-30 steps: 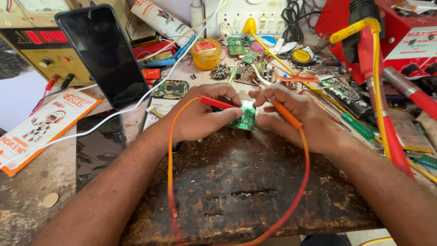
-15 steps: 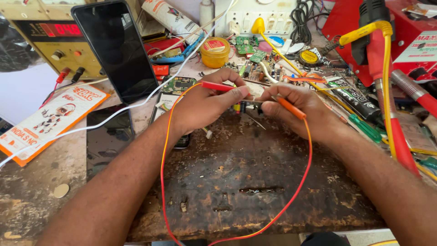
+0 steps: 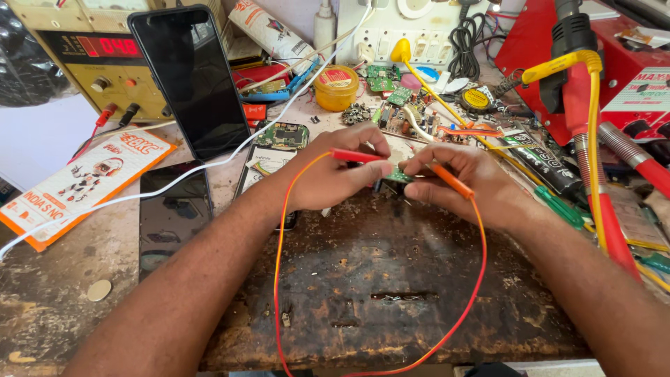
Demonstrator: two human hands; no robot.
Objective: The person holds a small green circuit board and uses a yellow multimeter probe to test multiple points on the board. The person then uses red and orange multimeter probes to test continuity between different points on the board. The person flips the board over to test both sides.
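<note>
The small green circuit board is sitting right between the two hands, just above the far edge of the dark scorched work mat, and everything here is turning on that middle spot. The left hand is closing its fingers around the red test probe, whose long axis is running nearly level from left to right, with its tip aiming at the board's left side. The right hand is pinching the orange test probe, which is slanting up and leftward so its tip is meeting the board from the right. Both hands are lying about equally near the board, touching or almost touching it; which fingers are actually steadying it I cannot tell, since the fingertips are hiding its edges. The red and orange leads are looping down from the probes across the mat toward the person. Left of the board, a black smartphone is leaning upright, and another dark phone is lying flat on the bench beside the mat. Beyond the board, loose circuit parts are crowding the bench.
</note>
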